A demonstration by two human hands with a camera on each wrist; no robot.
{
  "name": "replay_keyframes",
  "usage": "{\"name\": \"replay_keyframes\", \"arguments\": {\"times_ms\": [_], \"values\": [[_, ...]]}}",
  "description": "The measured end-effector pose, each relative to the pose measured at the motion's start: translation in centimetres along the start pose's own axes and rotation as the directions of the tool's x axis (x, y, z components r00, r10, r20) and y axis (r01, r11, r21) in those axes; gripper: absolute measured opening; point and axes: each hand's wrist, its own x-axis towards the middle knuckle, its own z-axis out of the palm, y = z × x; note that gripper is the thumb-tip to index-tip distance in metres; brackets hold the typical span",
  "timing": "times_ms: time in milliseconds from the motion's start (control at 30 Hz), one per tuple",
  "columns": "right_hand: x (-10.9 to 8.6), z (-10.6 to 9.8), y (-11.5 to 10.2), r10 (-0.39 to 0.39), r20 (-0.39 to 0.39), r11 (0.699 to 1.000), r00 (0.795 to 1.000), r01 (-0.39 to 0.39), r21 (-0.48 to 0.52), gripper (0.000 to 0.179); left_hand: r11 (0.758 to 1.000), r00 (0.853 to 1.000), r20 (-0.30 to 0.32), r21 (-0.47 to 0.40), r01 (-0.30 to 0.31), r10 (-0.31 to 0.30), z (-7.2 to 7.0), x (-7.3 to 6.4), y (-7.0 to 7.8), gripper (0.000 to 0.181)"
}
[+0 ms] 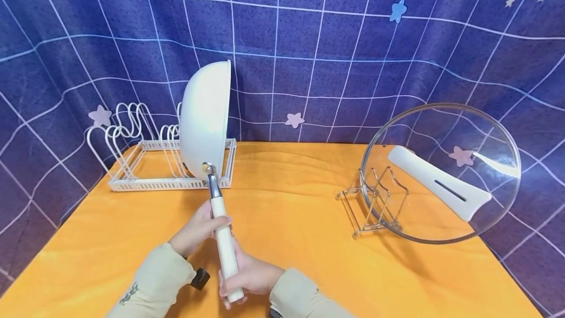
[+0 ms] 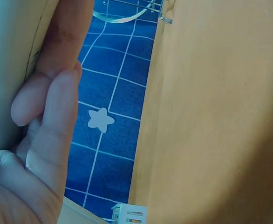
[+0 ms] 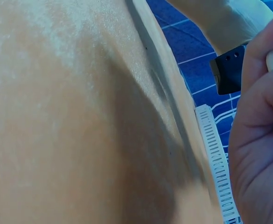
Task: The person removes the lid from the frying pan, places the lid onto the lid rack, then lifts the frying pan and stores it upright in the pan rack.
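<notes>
A white wok [image 1: 204,117] stands on its side, its round bottom facing left, at the right end of a white wire rack [image 1: 150,185]. Its long pale handle [image 1: 226,251] slopes down toward the person. The left hand [image 1: 194,229] grips the handle's upper part, close to the metal joint. Lower down, the right hand [image 1: 253,274] holds the handle near its end. In the left wrist view, the fingers [image 2: 57,121] curl against the pale handle [image 2: 10,70]. Only part of the right hand [image 3: 260,140] shows in the right wrist view, around the handle's end.
At the right, a large glass lid [image 1: 441,242] with a white handle piece [image 1: 437,180] leans in a small metal wire rack [image 1: 375,210]. An orange cloth [image 1: 300,210] covers the table. Behind hangs a blue curtain [image 1: 300,33] with white lines and stars.
</notes>
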Motion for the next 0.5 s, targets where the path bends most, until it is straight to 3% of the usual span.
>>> {"name": "replay_keyframes", "arguments": {"times_ms": [500], "values": [[0.16, -0.43, 0.0, 0.037, -0.018, 0.999, 0.999, -0.036, 0.024, 0.099, 1.0, 1.0, -0.007, -0.012, -0.003, 0.003, -0.06, 0.44, -0.12, 0.038]]}}
